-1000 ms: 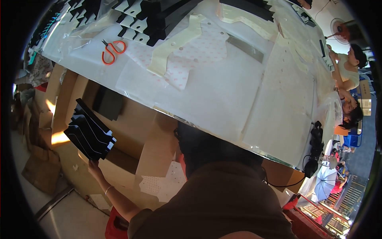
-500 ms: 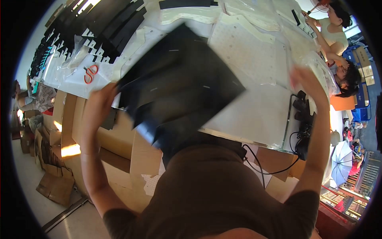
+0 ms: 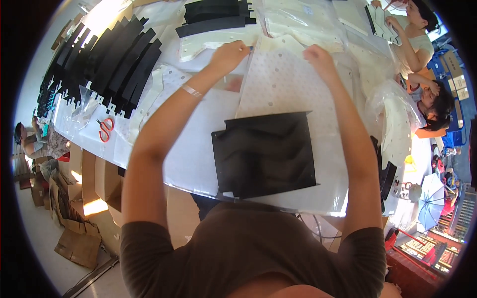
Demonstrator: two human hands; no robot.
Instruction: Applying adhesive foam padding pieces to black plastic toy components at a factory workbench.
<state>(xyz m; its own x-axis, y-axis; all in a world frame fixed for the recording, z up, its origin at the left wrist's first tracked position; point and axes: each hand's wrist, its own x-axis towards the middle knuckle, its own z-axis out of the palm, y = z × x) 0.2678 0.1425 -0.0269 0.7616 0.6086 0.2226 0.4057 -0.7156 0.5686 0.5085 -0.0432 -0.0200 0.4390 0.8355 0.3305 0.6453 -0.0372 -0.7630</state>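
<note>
A flat black panel (image 3: 266, 156) with a notched left side lies on the table close to my body. Neither hand touches it. Beyond it, my left hand (image 3: 229, 57) is pinched closed at the left edge of a white dotted sheet (image 3: 278, 74). My right hand (image 3: 319, 62), its fingers curled and slightly blurred, is over the far right part of that sheet. Whatever lies between the fingertips of either hand is too small to make out.
Rows of black strips (image 3: 112, 64) lie at the far left, near orange-handled scissors (image 3: 106, 130). More black pieces (image 3: 216, 17) and clear-wrapped white parts (image 3: 303, 20) fill the back. Cardboard boxes (image 3: 107, 184) stand below the table's left side. Two people sit at the far right.
The black panel, tilted in the air beside my left hand before, now lies flat on the table. Both hands have moved inward and farther out over the white sheet.
</note>
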